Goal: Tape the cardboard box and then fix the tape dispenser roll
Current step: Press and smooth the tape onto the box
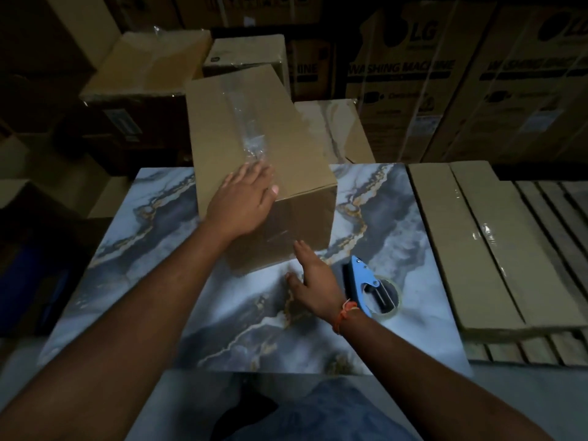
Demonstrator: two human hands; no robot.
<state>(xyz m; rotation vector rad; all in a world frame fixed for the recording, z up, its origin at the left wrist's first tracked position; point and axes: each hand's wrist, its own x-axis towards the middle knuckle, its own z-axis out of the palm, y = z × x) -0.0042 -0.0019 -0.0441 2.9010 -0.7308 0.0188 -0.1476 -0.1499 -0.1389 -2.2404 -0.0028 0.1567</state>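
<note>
Both our forearms reach out over the marble-pattern table (397, 329). Our left hand (245, 198) lies flat, fingers spread, on the near end of the cardboard box (254, 138), right where the clear tape strip (246, 128) comes down the top seam. Our right hand (313, 281) is open and holding nothing, fingertips touching the box's front face. Looks like we're on the smoothing-down part, so taping is nearly done. The blue tape dispenser (370, 289) lies on the table just beside our right wrist. Next up is probably picking it up to sort the roll.
</note>
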